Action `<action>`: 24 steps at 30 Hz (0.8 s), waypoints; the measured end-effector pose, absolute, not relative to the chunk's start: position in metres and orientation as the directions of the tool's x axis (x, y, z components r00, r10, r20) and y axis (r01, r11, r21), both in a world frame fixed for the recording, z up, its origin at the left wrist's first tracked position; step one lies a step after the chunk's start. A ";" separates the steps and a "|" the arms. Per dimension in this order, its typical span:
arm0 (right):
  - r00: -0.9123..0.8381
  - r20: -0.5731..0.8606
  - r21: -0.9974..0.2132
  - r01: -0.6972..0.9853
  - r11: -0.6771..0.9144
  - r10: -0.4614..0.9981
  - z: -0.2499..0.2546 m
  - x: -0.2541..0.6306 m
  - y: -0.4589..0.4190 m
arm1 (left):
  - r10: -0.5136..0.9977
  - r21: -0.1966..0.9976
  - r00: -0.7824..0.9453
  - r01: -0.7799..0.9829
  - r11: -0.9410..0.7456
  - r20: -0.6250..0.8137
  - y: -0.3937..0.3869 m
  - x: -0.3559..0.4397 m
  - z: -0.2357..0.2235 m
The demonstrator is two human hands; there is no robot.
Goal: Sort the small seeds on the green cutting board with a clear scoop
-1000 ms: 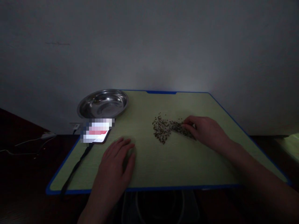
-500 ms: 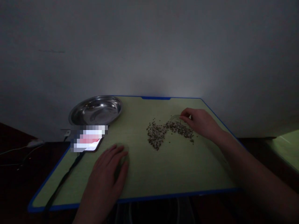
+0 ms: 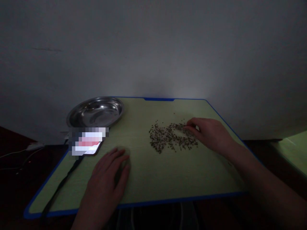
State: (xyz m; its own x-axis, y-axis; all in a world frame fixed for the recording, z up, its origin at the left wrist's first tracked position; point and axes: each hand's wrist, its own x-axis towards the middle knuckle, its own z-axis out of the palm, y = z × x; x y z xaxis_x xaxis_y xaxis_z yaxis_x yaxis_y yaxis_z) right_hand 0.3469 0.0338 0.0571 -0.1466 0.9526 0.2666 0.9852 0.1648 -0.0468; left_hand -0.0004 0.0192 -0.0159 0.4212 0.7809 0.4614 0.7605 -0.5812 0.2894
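Small dark and pale grains (image 3: 159, 139) lie scattered in a loose patch on the pale green table (image 3: 153, 179). At the patch's right side, my right hand (image 3: 208, 132) pinches a thin, see-through piece with a curved edge (image 3: 179, 128) between thumb and fingers. That piece is low among the grains; its full shape is hard to make out in the dim light. My left hand (image 3: 107, 179) rests on the table at the front left, fingers stretched out and thumb apart, holding nothing.
A shiny steel basin (image 3: 96, 111) stands at the back left. A lit phone (image 3: 92, 148), partly pixelated, lies before it with a dark strap (image 3: 63, 182) running to the front edge. Behind the table rises a grey wall (image 3: 153, 48); cables (image 3: 26, 151) hang at the left.
My right hand has come slightly nearer with the see-through piece, down into the grains. The right-hand grains are spread wider toward me. My left hand has stayed put; the view has shifted slightly.
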 end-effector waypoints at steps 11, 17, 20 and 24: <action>-0.078 0.102 -0.538 0.834 0.121 0.992 0.054 0.351 -0.010 | 0.794 0.317 0.414 0.756 -0.573 0.446 0.018 0.001 -0.014; -0.054 0.043 -0.589 0.805 0.069 0.998 0.035 0.353 -0.007 | 0.806 0.332 0.399 0.761 -0.557 0.437 0.018 0.002 -0.014; -0.070 0.030 -0.584 0.809 0.074 0.997 0.032 0.346 -0.002 | 0.806 0.324 0.399 0.766 -0.555 0.437 0.018 0.003 -0.014; -0.103 0.018 -0.535 0.840 0.096 0.995 0.036 0.330 0.005 | 0.804 0.311 0.406 0.770 -0.557 0.435 0.017 0.004 -0.012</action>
